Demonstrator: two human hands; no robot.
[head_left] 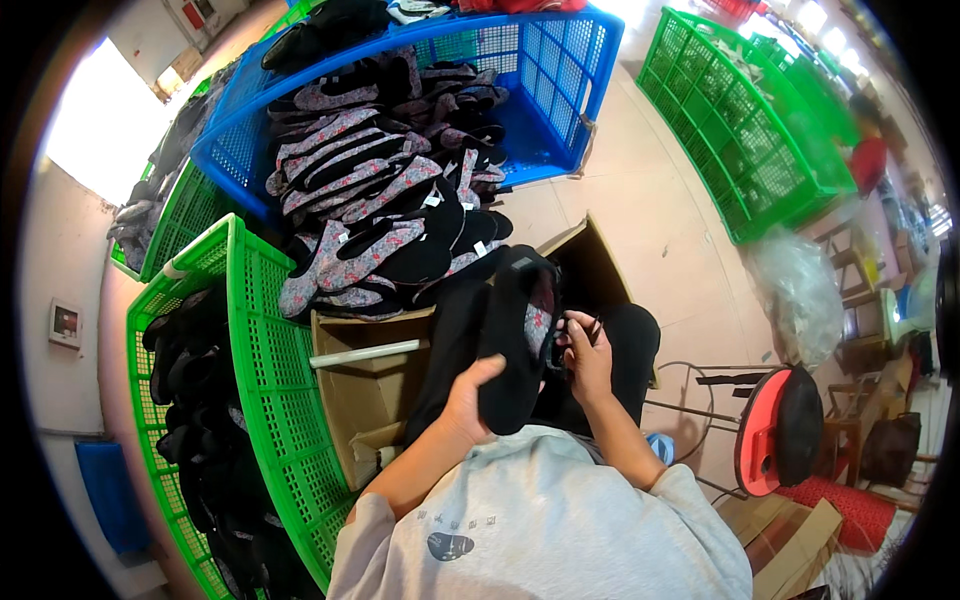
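My left hand (467, 398) grips a black cloth shoe (515, 335) with a floral lining, held upright in front of my chest. My right hand (585, 350) is at the shoe's opening and holds small black scissors (590, 328) against its edge. Just beyond the shoe lies a heap of floral and black shoes (380, 215), spilling from a blue crate (545, 70) toward an open cardboard box (370, 390).
A green crate (265, 370) at my left holds several black shoes (200, 420). Another green crate (745, 130) stands at the far right, with a clear plastic bag (800, 290) beside it. A red-rimmed stool (775, 425) is at my right.
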